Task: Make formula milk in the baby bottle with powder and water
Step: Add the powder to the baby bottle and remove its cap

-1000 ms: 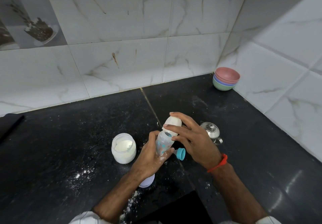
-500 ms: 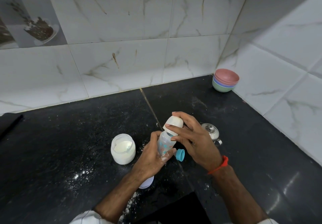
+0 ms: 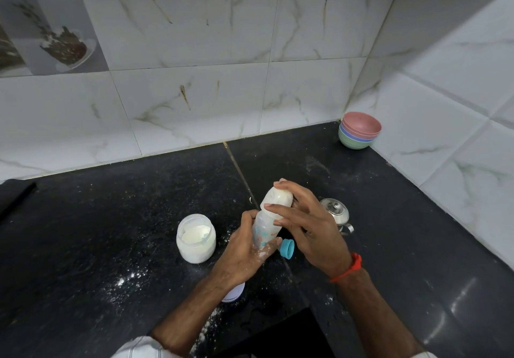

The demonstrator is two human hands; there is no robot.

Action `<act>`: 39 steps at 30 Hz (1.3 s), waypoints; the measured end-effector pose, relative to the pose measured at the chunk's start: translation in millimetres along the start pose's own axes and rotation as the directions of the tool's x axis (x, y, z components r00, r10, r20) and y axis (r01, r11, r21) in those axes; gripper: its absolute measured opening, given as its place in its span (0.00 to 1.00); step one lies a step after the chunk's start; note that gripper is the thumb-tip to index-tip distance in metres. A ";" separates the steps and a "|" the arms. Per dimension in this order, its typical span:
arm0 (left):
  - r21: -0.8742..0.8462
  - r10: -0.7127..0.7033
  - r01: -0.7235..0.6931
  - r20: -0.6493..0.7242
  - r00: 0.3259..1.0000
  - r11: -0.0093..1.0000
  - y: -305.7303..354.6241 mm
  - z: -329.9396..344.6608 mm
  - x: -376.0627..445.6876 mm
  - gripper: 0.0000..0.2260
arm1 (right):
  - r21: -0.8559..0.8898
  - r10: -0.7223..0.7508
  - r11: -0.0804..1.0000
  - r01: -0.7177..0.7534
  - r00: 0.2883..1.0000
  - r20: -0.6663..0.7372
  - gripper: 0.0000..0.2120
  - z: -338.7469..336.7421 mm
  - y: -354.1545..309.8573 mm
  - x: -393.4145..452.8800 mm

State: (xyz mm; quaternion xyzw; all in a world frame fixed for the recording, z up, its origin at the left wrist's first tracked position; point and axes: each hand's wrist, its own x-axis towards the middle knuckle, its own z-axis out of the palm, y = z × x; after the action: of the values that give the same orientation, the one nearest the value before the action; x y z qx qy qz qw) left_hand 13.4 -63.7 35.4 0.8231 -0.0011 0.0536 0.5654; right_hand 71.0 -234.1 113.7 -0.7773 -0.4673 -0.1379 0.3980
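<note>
We saw one baby bottle (image 3: 265, 231), tilted. Our left hand (image 3: 244, 254) gripped its body; our right hand (image 3: 311, 229) gripped its cap (image 3: 276, 197).

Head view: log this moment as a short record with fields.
setting: black countertop in a tiled corner
baby bottle: tilted, held above the counter
left hand: wrapped around the bottle body
right hand: fingers on the white cap
powder jar: open, left of the hands
blue cap: lying on the counter between the hands
steel pot: behind the right hand
stacked bowls: far corner
spilled powder: scattered near the jar
</note>
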 end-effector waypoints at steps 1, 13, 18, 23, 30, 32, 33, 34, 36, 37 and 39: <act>0.001 0.000 0.000 0.001 1.000 1.000 0.3 0.2 -0.1 0.24 | 0.008 0.006 1.000 -0.006 1.000 -0.009 0.18 0.2 -0.4 0.3; -0.010 -0.006 0.006 -0.007 1.000 1.000 -1.0 -1.4 -2.1 0.24 | 0.009 0.050 0.999 -0.050 0.995 -0.080 0.17 2.9 -2.3 -1.0; -0.004 -0.010 0.010 0.000 1.000 1.000 -2.2 -0.3 -3.3 0.23 | 0.025 0.050 0.999 -0.048 0.996 -0.078 0.17 4.7 -2.0 -3.1; 0.009 -0.023 0.023 -0.007 1.000 1.000 -5.4 -0.6 -5.6 0.24 | 0.133 0.193 0.973 -0.189 0.981 -0.017 0.17 8.0 3.9 -5.0; 0.015 -0.057 0.058 -0.074 0.996 0.998 -10.6 -11.7 -6.9 0.23 | 0.914 0.806 0.152 -0.376 0.582 0.105 0.20 31.5 15.9 -14.5; 0.026 -0.055 0.058 -0.099 0.994 0.998 -14.5 -14.8 -9.4 0.23 | 0.932 0.846 -0.049 -0.360 0.481 0.230 0.23 42.6 24.1 -17.6; 0.033 -0.053 0.057 -0.112 0.992 0.998 -16.0 -16.6 -10.9 0.23 | 0.923 0.849 -0.075 -0.376 0.462 0.257 0.24 48.2 28.0 -19.1; 0.036 -0.052 0.057 -0.128 0.990 0.998 -17.8 -18.6 -12.5 0.23 | 0.911 0.848 -0.062 -0.408 0.460 0.264 0.24 53.5 31.1 -19.4; 0.036 -0.054 0.060 -0.163 0.985 0.998 -21.7 -22.8 -15.2 0.23 | 0.833 0.857 0.077 -0.548 0.464 0.227 0.21 63.8 40.6 -19.2; 0.030 -0.059 0.066 -0.180 0.982 0.997 -23.0 -24.9 -16.6 0.23 | 0.734 0.865 0.199 -0.649 0.468 0.179 0.18 67.4 46.3 -18.9; 0.017 -0.072 0.077 -0.208 0.975 0.997 -23.6 -28.6 -19.6 0.23 | 0.436 0.854 0.442 -0.784 0.516 0.063 0.15 72.7 58.6 -17.3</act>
State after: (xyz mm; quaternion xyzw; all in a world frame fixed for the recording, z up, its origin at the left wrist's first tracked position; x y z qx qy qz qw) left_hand -7.0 -29.8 21.9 0.8193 0.0894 0.1181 0.5538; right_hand 99.5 -204.8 27.9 -0.7882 -0.0141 0.1099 0.6054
